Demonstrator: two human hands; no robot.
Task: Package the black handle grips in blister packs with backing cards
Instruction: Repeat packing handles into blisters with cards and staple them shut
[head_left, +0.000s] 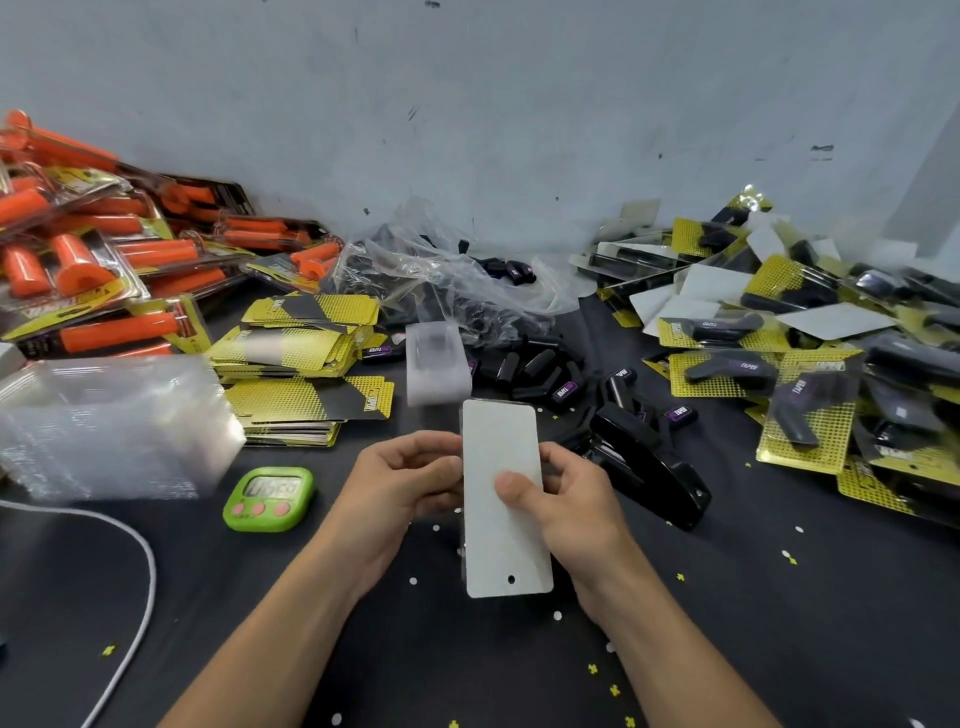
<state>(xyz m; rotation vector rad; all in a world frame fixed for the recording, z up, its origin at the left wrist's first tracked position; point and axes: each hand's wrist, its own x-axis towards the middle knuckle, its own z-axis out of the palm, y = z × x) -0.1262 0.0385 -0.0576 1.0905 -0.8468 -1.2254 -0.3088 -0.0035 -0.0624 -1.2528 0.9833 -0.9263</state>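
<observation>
Head view: at six o'clock the left hand (410, 475) and right hand (566, 499) both pinched a backing card (501, 499), white side up, probably closing a blister pack. Loose black handle grips (524, 366) lay at twelve. The next move likely needed the stapler (649, 462) at three o'clock.

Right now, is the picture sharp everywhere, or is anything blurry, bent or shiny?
Head view: the wide lens curves the scene toward the edges; the clear plastic stack is smeared and glinting; the green timer shows unreadably blurred digits; the white card looks sharp, evenly lit.
</observation>
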